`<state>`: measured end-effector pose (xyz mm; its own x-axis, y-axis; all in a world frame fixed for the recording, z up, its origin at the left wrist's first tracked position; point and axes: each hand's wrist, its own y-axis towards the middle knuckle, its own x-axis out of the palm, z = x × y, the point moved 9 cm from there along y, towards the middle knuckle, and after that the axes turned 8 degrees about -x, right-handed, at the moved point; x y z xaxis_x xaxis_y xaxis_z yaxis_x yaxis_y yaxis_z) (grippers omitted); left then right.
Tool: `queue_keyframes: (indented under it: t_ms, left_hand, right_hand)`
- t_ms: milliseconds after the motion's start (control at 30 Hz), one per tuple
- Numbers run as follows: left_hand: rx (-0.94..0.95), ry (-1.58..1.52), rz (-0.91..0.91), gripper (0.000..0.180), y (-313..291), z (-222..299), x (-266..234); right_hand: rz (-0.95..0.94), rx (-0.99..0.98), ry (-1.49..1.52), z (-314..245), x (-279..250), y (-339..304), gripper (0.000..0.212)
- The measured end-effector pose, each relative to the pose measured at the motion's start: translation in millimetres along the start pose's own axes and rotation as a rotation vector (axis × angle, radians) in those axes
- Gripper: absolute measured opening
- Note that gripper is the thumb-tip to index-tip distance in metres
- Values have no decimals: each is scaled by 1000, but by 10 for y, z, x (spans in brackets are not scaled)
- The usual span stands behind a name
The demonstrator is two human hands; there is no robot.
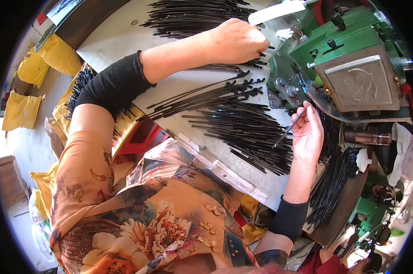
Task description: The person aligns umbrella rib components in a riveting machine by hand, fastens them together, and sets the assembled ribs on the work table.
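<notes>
My left hand (243, 42) is curled closed over the far part of the worktable, knuckles up. Its fingertips are turned away, and dark rod ends show just beneath it. Between the thumb and fingers of my right hand (308, 132) is a thin black rod (286, 132), which looks like an umbrella rib. This hand is beside the working end of a green machine (348, 59). A pile of similar black ribs (243, 132) lies left of my right hand. Jointed ribs (206, 96) fan out below my left forearm, and another bundle (193, 18) lies beyond it.
The pale worktable (110, 45) has a whitish strip (225, 173) along its near edge. More ribs (332, 187) hang at the right. A white bar (277, 13) juts out near my left hand. Yellow sacks (60, 55) stand at left; a second green machine (371, 214) is lower right.
</notes>
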<state>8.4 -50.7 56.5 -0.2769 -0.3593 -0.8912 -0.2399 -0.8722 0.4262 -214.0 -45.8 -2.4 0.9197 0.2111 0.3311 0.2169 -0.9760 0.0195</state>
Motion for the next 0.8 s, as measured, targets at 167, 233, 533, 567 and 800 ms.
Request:
queue_keyframes:
  t_ms: [167,233,533,567,800]
  left_hand:
    - [66,-418,-34,22,36,280,-8]
    - [-34,-588,-166,23,84,333,128]
    - [-160,-943,-346,28,88,540,381]
    - [-158,-943,-346,28,88,542,381]
    - [-205,-1096,-328,27,117,531,409]
  right_hand:
    - [-196,143,-188,121,294,-105,25]
    - [-257,165,-320,154,386,-155,25]
    - [-295,114,-499,82,441,-196,27]
    - [-295,112,-499,74,446,-198,27]
    - [-257,82,-507,14,415,-189,26]
